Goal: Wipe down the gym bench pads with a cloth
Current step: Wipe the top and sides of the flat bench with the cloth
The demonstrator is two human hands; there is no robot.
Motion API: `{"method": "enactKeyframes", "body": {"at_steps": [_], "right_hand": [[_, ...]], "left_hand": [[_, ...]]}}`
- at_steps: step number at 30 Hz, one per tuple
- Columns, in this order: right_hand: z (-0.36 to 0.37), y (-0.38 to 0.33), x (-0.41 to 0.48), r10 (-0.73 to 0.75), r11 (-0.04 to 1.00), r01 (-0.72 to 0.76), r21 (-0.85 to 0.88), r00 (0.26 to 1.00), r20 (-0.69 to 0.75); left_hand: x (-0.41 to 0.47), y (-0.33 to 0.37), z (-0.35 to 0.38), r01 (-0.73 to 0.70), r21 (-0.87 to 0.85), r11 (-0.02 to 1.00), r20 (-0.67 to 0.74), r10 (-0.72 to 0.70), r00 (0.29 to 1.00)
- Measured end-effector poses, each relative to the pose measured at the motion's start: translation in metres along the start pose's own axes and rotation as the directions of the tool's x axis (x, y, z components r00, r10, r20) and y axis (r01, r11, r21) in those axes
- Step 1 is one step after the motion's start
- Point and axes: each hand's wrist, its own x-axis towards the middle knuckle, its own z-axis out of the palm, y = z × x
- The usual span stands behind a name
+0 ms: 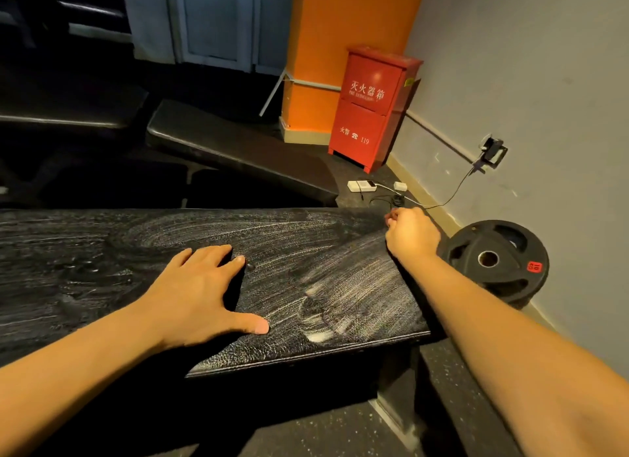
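Note:
A long black bench pad runs across the view, its cracked surface streaked with pale wipe marks. My left hand lies flat on the pad near its middle, fingers spread and thumb out. My right hand is at the pad's far right corner with its fingers curled. It pinches what looks like a dark cloth, which lies on the pad just left of the hand and is hard to make out against the black surface.
A second black bench stands behind. A red fire-extinguisher box stands against an orange pillar. A black weight plate leans on the grey wall at right. A power strip and cables lie on the floor.

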Motion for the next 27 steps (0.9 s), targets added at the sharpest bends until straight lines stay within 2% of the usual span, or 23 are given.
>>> {"method": "enactKeyframes", "body": {"at_steps": [2, 4, 5, 7, 8, 9, 10, 12, 13, 14, 16, 19, 20, 22, 23, 24, 25, 27], "right_hand": [[0.001, -0.052, -0.011, -0.077, 0.995, 0.077, 0.07, 0.997, 0.003], [-0.005, -0.1, -0.044, -0.255, 0.945, 0.246, 0.218, 0.967, 0.015], [-0.012, -0.116, -0.068, -0.396, 0.887, 0.37, 0.276, 0.917, 0.045], [-0.031, -0.115, -0.119, -0.666, 0.697, 0.59, 0.408, 0.743, 0.063], [-0.033, -0.097, -0.129, -0.718, 0.647, 0.633, 0.425, 0.693, 0.06], [-0.033, -0.075, -0.123, -0.694, 0.679, 0.619, 0.395, 0.716, 0.07], [-0.032, -0.053, -0.104, -0.591, 0.778, 0.54, 0.321, 0.803, 0.082], [-0.027, -0.006, -0.043, -0.25, 0.962, 0.24, 0.132, 0.966, 0.064], [-0.022, 0.01, -0.017, -0.103, 0.992, 0.098, 0.078, 0.993, 0.063], [-0.017, 0.01, -0.004, -0.049, 0.997, 0.045, 0.061, 0.997, 0.059], [-0.008, -0.03, -0.007, -0.101, 0.993, 0.099, 0.07, 0.994, 0.03], [-0.009, -0.114, -0.063, -0.346, 0.911, 0.319, 0.26, 0.936, 0.063], [-0.019, -0.128, -0.09, -0.47, 0.85, 0.424, 0.313, 0.879, 0.084], [-0.044, -0.116, -0.138, -0.707, 0.675, 0.612, 0.412, 0.696, 0.124], [-0.055, -0.096, -0.153, -0.773, 0.608, 0.668, 0.429, 0.622, 0.125], [-0.06, -0.072, -0.155, -0.793, 0.586, 0.701, 0.408, 0.598, 0.111], [-0.06, -0.05, -0.145, -0.763, 0.63, 0.697, 0.342, 0.638, 0.105], [-0.051, -0.021, -0.102, -0.569, 0.813, 0.545, 0.207, 0.818, 0.085]], "left_hand": [[0.002, 0.0, -0.002, 0.008, -0.005, 1.0, 0.0, -0.008, 1.0], [0.004, 0.0, -0.004, 0.007, -0.009, 1.0, 0.002, -0.007, 1.0], [0.004, 0.0, -0.004, 0.008, -0.007, 1.0, 0.01, -0.008, 1.0], [0.002, -0.001, -0.002, 0.007, -0.009, 1.0, 0.013, -0.007, 1.0], [0.002, -0.002, 0.0, 0.005, -0.016, 1.0, 0.008, -0.004, 1.0], [0.002, -0.003, 0.001, 0.002, -0.026, 1.0, 0.006, -0.002, 1.0], [0.002, -0.003, 0.001, -0.002, -0.038, 0.999, 0.006, 0.002, 1.0], [0.003, -0.003, 0.002, -0.005, -0.063, 0.998, 0.008, 0.006, 1.0], [0.004, -0.003, 0.002, -0.004, -0.076, 0.997, 0.012, 0.005, 1.0], [0.004, -0.002, 0.003, -0.002, -0.089, 0.996, 0.02, 0.004, 1.0], [0.003, -0.002, 0.003, -0.003, -0.104, 0.995, 0.027, 0.006, 1.0], [0.002, -0.003, 0.004, -0.009, -0.112, 0.994, 0.005, 0.01, 1.0], [0.002, -0.003, 0.005, -0.009, -0.114, 0.993, -0.004, 0.008, 1.0], [0.002, -0.006, 0.007, -0.024, -0.146, 0.989, -0.037, 0.019, 0.999], [0.002, -0.01, 0.008, -0.041, -0.171, 0.984, -0.062, 0.031, 0.998], [0.0, -0.016, 0.009, -0.06, -0.192, 0.98, -0.087, 0.044, 0.995], [-0.003, -0.022, 0.012, -0.074, -0.202, 0.977, -0.113, 0.052, 0.992], [-0.01, -0.033, 0.016, -0.082, -0.201, 0.976, -0.178, 0.046, 0.983]]}}
